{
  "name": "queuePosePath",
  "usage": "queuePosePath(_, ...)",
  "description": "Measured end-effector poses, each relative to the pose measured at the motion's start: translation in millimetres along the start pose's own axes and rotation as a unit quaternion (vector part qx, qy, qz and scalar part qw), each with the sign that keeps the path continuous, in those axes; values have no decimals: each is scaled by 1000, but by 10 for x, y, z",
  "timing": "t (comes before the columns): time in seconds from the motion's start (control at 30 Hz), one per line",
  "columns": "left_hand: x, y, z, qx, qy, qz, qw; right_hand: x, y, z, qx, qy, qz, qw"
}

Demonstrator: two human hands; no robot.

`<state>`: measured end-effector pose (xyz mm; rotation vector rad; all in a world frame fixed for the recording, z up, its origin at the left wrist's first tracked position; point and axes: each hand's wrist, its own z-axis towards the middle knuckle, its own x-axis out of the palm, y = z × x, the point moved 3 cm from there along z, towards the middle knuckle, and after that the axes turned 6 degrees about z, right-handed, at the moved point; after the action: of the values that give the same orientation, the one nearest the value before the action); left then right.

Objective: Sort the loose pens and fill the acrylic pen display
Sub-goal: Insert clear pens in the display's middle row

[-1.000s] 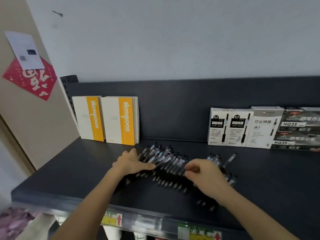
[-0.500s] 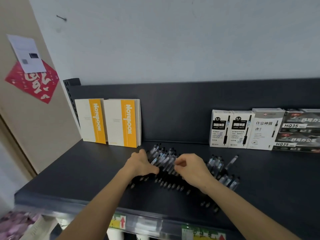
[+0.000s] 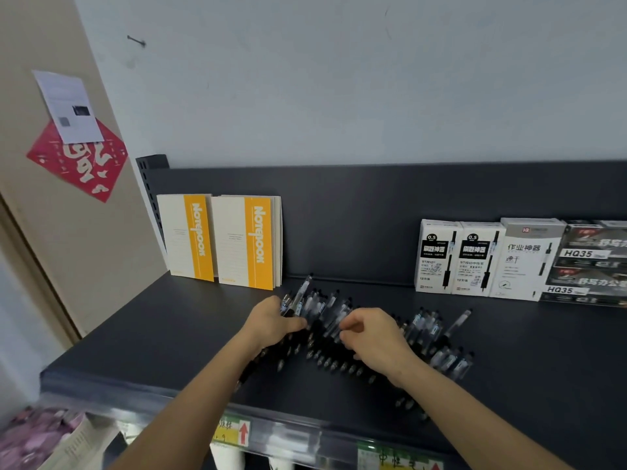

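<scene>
Pens lie in a loose row across the middle of the frame, on the dark shelf, with a smaller bunch just right of our hands. In the last second we have drawn the hands toward each other. They were well apart at the two ends of the row and now sit close, with only a short stretch of barrels between them. We read that as gathering the row into a bundle for sorting. Filling has not begun, and we cannot make out the acrylic display anywhere in view. Our left hand curls over the left end of the row, thumb laid along the barrels, gripping a few pens. One pen sticks out past it toward the top of the frame. Our right hand is curled too, thumb and forefinger meeting on the barrels in what looks like a pinch, though the pen it holds is hidden. The pens lie nearly parallel, their long axes running from lower left to upper right, steeply. Dark grips and tips point to the bottom of the frame, and the clear barrels and clicker ends point up at the shelf's back panel.
</scene>
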<state>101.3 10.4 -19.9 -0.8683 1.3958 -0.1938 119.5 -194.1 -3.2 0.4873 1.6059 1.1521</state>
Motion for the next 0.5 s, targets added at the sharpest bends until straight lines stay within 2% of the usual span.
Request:
queuePosePath(0.3,-35,-326,-15,58,-37,-91,993,-89,-29,-37,13,1,78,997)
queuePosePath(0.4,-28,-484,-52,65,-60,-195,977,-146,-22,-51,22,-1,128,992)
queuePosePath(0.5,6,-670,-141,78,-43,-311,946,-213,9,-66,28,-5,178,984)
